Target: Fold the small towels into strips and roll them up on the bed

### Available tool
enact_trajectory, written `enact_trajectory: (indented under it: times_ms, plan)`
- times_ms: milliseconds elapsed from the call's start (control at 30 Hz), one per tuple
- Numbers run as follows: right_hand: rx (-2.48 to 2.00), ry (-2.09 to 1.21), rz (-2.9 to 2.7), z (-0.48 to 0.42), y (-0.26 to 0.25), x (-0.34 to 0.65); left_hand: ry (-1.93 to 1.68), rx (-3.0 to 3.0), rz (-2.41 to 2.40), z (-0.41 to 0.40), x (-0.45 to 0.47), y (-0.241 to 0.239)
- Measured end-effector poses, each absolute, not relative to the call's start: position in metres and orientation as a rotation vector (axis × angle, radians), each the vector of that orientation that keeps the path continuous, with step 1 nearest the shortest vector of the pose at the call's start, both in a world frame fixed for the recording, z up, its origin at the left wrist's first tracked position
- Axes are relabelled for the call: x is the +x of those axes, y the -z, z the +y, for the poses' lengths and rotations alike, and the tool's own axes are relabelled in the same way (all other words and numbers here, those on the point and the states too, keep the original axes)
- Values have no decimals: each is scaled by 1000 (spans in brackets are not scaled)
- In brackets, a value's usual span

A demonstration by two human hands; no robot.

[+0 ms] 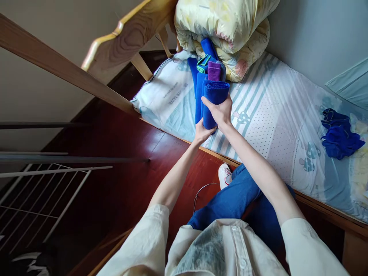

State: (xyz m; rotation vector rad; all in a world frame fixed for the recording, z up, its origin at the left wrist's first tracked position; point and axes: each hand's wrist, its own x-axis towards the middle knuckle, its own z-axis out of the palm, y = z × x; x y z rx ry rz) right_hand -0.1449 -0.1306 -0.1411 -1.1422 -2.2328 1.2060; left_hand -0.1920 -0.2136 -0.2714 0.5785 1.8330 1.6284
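Note:
Both hands grip a folded blue towel (217, 92) over the bed. My left hand (203, 132) is closed around its lower end, fingers partly hidden under the cloth. Along the towel's right side, my right hand (221, 111) is closed with the thumb lying across the front. Just beyond it lie more folded blue towels (200, 86), a purple folded cloth (214, 71) and a blue cloth with green edging (203, 63). Whether the held towel touches the ones behind it, I cannot tell.
A rolled yellow quilt (221, 27) sits at the bed's head beside the wooden headboard (135, 34). Crumpled blue cloths (340, 134) lie on the patterned sheet (270, 126) at right. A wooden post (66, 65) and a white metal rack (63, 203) stand at left.

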Motion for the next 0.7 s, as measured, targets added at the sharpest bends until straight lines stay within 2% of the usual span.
enact_trajectory:
  times_ms: [333, 700]
  plan:
    - [-1046, -1366, -1964, -123, 121, -214, -1592, 662, 2024, -201, -283, 263]
    - [-1157, -1367, -1963, -126, 178, -261, -1500, 638, 1935, -206, -332, 291]
